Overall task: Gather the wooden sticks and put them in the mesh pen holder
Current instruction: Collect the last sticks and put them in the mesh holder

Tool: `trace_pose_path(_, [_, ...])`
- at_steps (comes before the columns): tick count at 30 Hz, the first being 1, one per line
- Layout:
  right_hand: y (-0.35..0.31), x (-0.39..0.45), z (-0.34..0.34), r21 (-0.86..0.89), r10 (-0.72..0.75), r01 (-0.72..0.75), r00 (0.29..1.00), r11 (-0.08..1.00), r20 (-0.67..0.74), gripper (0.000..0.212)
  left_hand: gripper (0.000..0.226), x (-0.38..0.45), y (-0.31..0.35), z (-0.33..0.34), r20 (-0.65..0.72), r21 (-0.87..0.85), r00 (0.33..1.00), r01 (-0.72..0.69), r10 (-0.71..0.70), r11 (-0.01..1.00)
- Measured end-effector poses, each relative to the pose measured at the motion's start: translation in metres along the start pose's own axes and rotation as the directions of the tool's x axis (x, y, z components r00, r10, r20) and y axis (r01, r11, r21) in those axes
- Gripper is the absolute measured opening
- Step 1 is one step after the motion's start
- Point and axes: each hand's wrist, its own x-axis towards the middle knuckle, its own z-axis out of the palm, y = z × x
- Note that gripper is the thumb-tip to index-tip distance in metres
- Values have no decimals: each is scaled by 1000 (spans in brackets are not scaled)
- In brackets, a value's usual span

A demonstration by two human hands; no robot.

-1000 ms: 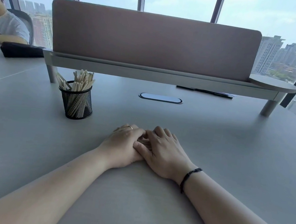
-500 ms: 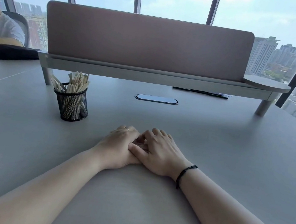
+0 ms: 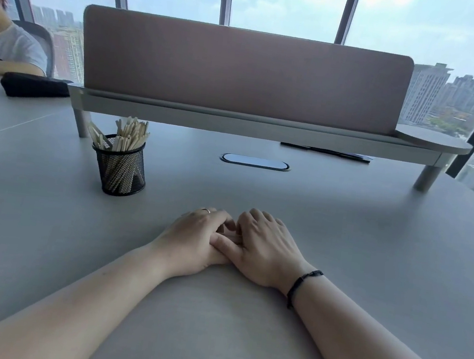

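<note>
The left hand (image 3: 191, 241) and right hand (image 3: 265, 251) rest together on the grey table (image 3: 342, 238), palms down, fingers loosely curled and touching one another; neither appears to hold a stick, though what lies under the fingers is hidden. The wooden sticks (image 3: 128, 138) stand bunched in the black mesh pen holder (image 3: 121, 170), which sits upright on the table ahead and to the left of the hands, well apart from them. No loose stick shows on the table, so the gathering looks finished, and this seems the resting pose at the end of the task. If anything remains, it calls only for lifting the hands to check nothing lies beneath. Beyond stand a desk divider (image 3: 244, 71) on its shelf, a cable port (image 3: 254, 161), and a black pouch (image 3: 34, 86) beside another person's arm.
</note>
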Motion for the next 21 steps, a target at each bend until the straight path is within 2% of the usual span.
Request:
trace_pose_path(5, [2,1,1,2,-31,31,999,1000,-37,75,68,1,2,0,6,31,1000,3,-3,1000])
trace_pose_path(12, [5,0,3,16,-90,90,995,996,-36,70,56,2,-4,1,46,65,999,-4,1,998])
trace_pose_path(15, [5,0,2,20,-73,73,997,997,-22,69,47,2,-5,0,52,98,998,-34,29,995])
trace_pose_path(21, [6,2,-2,30,-32,32,999,999,-7,73,30,1,2,-3,-18,226,999,-44,49,973])
